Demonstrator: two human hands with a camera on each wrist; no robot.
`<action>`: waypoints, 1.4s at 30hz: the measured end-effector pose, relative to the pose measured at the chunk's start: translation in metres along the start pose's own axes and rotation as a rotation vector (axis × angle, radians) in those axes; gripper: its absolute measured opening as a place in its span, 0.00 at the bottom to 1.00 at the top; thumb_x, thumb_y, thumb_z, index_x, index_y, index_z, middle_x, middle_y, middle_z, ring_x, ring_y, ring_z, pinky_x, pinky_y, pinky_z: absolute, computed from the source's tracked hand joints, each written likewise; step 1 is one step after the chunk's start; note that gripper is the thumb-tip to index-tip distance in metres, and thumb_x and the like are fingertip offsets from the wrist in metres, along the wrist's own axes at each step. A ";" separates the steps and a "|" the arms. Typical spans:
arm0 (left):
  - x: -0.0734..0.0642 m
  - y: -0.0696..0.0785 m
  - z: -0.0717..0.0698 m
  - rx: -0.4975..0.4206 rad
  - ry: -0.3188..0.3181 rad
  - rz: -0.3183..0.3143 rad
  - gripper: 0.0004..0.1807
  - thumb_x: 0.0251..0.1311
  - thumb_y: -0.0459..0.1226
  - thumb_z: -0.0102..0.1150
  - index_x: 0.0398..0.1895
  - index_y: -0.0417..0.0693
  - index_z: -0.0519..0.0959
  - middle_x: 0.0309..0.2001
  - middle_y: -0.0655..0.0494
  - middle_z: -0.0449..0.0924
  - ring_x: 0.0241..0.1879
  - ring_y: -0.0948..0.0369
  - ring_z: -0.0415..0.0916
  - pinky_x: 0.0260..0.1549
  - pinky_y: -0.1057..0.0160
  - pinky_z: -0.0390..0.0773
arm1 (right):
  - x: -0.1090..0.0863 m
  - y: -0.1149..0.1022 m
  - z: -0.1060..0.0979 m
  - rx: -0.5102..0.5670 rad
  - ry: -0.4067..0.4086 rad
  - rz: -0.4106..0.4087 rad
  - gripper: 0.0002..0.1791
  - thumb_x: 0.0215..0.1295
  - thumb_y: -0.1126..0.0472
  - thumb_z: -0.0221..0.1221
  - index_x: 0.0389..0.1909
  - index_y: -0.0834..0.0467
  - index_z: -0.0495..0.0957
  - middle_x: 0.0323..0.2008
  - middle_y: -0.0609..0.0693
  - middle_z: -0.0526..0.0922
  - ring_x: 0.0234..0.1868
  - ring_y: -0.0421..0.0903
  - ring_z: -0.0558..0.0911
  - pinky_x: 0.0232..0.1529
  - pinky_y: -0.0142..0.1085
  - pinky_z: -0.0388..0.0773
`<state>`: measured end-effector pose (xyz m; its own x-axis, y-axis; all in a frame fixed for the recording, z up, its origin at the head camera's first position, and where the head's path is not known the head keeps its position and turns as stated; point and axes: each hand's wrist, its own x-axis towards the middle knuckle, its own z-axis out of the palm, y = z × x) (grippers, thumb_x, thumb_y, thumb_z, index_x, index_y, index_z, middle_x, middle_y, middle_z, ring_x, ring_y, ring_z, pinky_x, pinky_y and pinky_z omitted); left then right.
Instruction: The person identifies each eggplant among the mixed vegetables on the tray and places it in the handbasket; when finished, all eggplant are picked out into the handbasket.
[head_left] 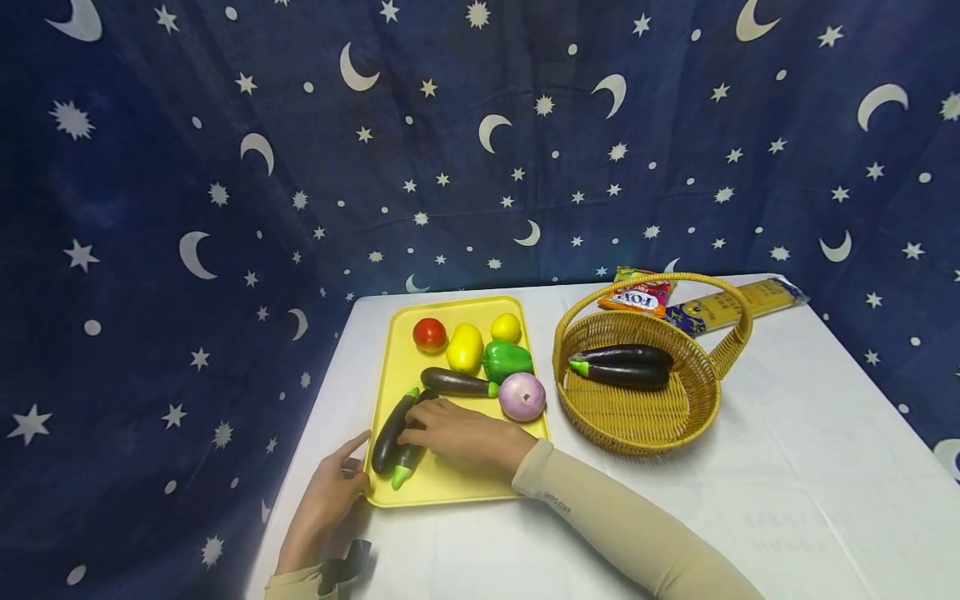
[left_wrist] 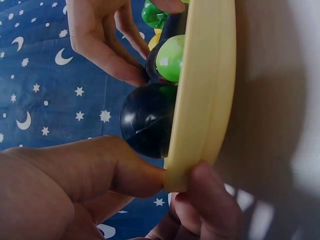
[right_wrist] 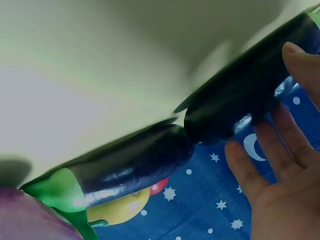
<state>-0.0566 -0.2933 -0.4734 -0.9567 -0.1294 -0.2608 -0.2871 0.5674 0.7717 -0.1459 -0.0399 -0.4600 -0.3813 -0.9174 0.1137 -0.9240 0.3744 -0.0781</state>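
My left hand (head_left: 333, 492) pinches the near left corner of a yellow tray (head_left: 465, 492), thumb over the rim and fingers beneath it. My right hand (head_left: 461, 429) reaches over the tray and holds a dark eggplant (head_left: 408, 457), thumb on one side and fingers on the other; the hand covers part of it. To its left lies a second eggplant (head_left: 393, 433), side by side with it. A third eggplant (right_wrist: 135, 160) lies crosswise farther up the tray, close to the end of the held one in the right wrist view.
The tray also bears a tomato (head_left: 430, 335), a yellow mango-like fruit (head_left: 465, 348), a lemon (head_left: 506, 327), a green bell pepper (head_left: 507, 362) and a purple onion (head_left: 522, 397). Right of it stands a handled wicker basket (head_left: 637, 433) with two eggplants (head_left: 626, 367). Behind are snack packs (head_left: 636, 296) and a long noodle-like packet (head_left: 731, 306).
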 end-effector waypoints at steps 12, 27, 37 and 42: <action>0.004 0.001 0.003 -0.003 0.006 0.001 0.46 0.50 0.22 0.57 0.80 0.44 0.67 0.47 0.38 0.82 0.38 0.56 0.81 0.29 0.63 0.81 | 0.009 0.003 0.006 -0.267 0.077 -0.058 0.24 0.74 0.66 0.58 0.65 0.40 0.74 0.59 0.43 0.76 0.68 0.43 0.73 0.77 0.42 0.68; 0.006 0.001 0.004 -0.007 -0.013 0.001 0.46 0.51 0.22 0.57 0.80 0.43 0.67 0.48 0.37 0.83 0.40 0.56 0.82 0.31 0.62 0.82 | 0.004 0.007 0.006 -0.305 0.068 -0.061 0.27 0.74 0.67 0.56 0.66 0.38 0.71 0.57 0.44 0.74 0.60 0.43 0.76 0.71 0.38 0.74; 0.005 -0.004 0.004 -0.018 -0.003 0.005 0.47 0.50 0.21 0.57 0.80 0.43 0.67 0.48 0.37 0.83 0.40 0.56 0.82 0.29 0.63 0.82 | -0.007 0.008 -0.008 -0.009 0.124 0.017 0.27 0.75 0.63 0.60 0.69 0.39 0.68 0.61 0.42 0.71 0.59 0.42 0.73 0.65 0.34 0.77; 0.005 -0.004 0.004 -0.006 0.004 0.004 0.46 0.50 0.21 0.57 0.80 0.42 0.67 0.48 0.37 0.83 0.40 0.55 0.82 0.30 0.62 0.83 | -0.012 0.014 -0.021 0.085 0.218 0.039 0.25 0.74 0.57 0.64 0.69 0.46 0.70 0.60 0.45 0.74 0.60 0.43 0.75 0.66 0.33 0.77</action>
<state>-0.0598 -0.2930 -0.4802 -0.9581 -0.1299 -0.2553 -0.2832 0.5635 0.7760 -0.1548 -0.0205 -0.4418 -0.4229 -0.8481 0.3193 -0.9060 0.3882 -0.1688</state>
